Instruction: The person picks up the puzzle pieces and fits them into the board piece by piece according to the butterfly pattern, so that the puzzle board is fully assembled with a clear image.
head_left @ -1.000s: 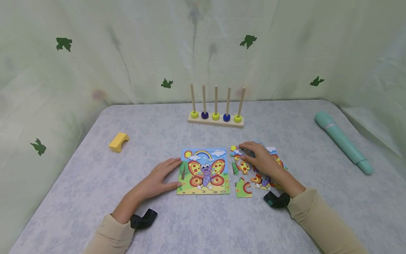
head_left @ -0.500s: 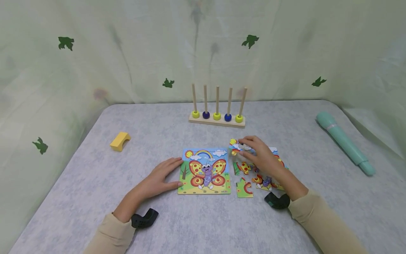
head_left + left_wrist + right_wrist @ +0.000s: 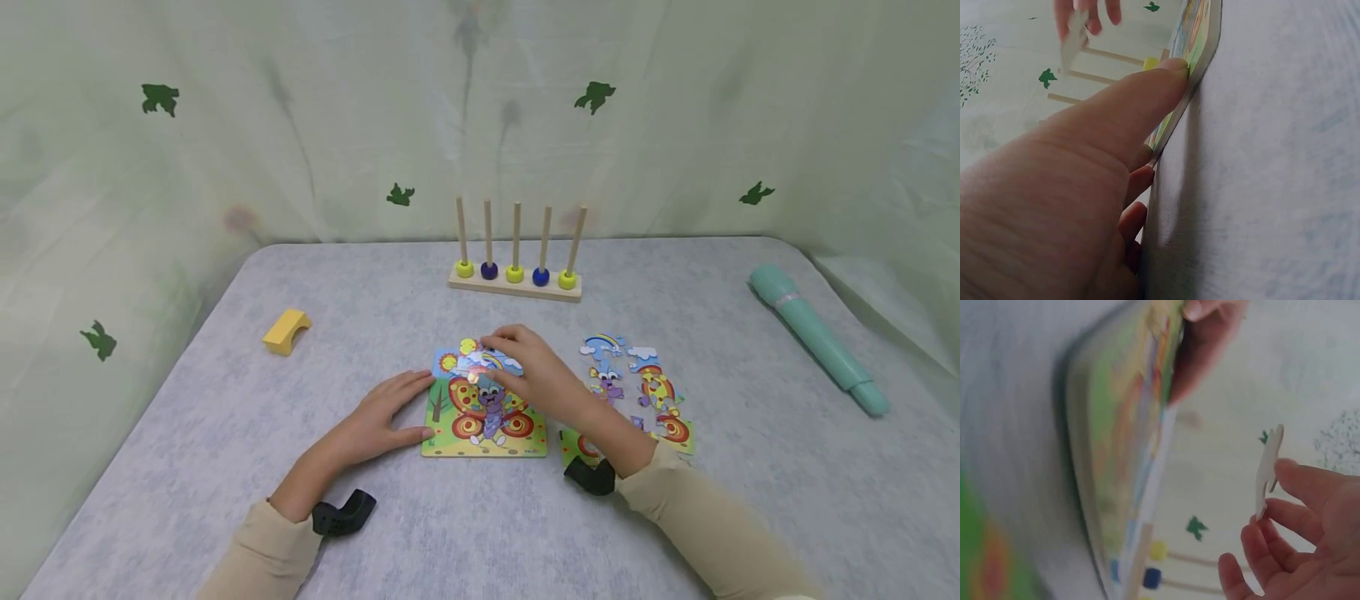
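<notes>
Broadly, a pale cloth with green bird shapes [image 3: 322,100] stands behind a grey table [image 3: 367,317]. Toward the far right of the table lies a long teal wand [image 3: 817,337], well apart from everything else. A wooden peg rack [image 3: 516,285], one bead at the foot of each peg, sits beyond the butterfly board [image 3: 487,429], which lies flat between the person's arms.

The left hand [image 3: 378,417] grasps nothing; it rests at the board's left side, thumb touching the edge, a good light brace that is best kept steady without pushing. The right hand [image 3: 536,371] pinches a thin puzzle piece [image 3: 1265,472] by its edges, thumb against fingers, over the board's upper part. Loose pieces [image 3: 660,387] lie to the board's right, some partly hidden by the right forearm. A yellow arch block [image 3: 287,332] is off to the left.

The right wrist view is blurred across the board, so how high the piece hangs is hard to judge. Good handling here would mean levelling the piece, lining up its outline by eye, and keeping fingertips off its underside.
</notes>
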Tool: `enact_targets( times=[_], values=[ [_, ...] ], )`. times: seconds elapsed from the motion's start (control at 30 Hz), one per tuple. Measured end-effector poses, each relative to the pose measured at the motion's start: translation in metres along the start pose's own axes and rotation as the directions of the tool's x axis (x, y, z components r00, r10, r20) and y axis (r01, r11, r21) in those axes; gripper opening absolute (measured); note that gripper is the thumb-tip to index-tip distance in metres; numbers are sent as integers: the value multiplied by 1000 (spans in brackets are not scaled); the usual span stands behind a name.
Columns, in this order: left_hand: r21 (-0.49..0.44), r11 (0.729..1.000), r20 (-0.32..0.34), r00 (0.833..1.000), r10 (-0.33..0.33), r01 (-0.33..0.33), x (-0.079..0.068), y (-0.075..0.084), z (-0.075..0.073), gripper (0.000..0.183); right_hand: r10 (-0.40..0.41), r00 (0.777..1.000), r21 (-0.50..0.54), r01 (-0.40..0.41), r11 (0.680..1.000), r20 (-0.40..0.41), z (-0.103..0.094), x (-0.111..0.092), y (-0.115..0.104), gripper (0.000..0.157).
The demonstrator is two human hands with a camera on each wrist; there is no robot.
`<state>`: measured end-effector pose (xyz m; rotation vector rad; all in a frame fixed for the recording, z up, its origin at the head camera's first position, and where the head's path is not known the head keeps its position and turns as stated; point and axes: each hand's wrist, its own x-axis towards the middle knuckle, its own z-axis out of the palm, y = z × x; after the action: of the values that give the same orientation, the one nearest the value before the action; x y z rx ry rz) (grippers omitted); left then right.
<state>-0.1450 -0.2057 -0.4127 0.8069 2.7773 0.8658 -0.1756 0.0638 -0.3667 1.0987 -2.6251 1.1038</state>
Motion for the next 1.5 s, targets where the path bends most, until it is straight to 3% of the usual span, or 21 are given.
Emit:
enact_targets(
  times=[0.2, 0.37, 0.73, 0.9, 1.07, 1.3, 1.5],
  values=[
    [0, 1000, -1, 1000, 11, -11, 1, 1, 0, 71, 132, 982, -77, -123, 989, 134, 27, 10, 3, 39],
    [6, 1000, -16, 1000, 26, -26, 2, 0, -3, 71, 179, 968, -186, -146, 972, 177, 39, 17, 9, 40],
    [-8, 1000, 88, 996, 3, -2, 13, 4, -16, 77, 258, 950, -255, -209, 944, 177, 50, 32, 10, 41],
    [3, 999, 167, 985, -42, 43, 20, 9, -23, 88, 284, 947, -266, -238, 934, 149, 51, 36, 7, 39],
    [28, 998, 206, 976, -68, 64, 23, 9, -25, 85, 305, 940, -294, -251, 922, 154, 52, 38, 5, 40],
    [21, 998, 210, 976, -63, 60, 25, 5, -21, 85, 280, 937, -207, -238, 949, 208, 28, 32, -6, 53],
    [20, 998, 207, 976, -64, 61, 26, 4, -18, 86, 158, 978, -32, -155, 987, 140, -22, 14, -14, 56]
  ],
)
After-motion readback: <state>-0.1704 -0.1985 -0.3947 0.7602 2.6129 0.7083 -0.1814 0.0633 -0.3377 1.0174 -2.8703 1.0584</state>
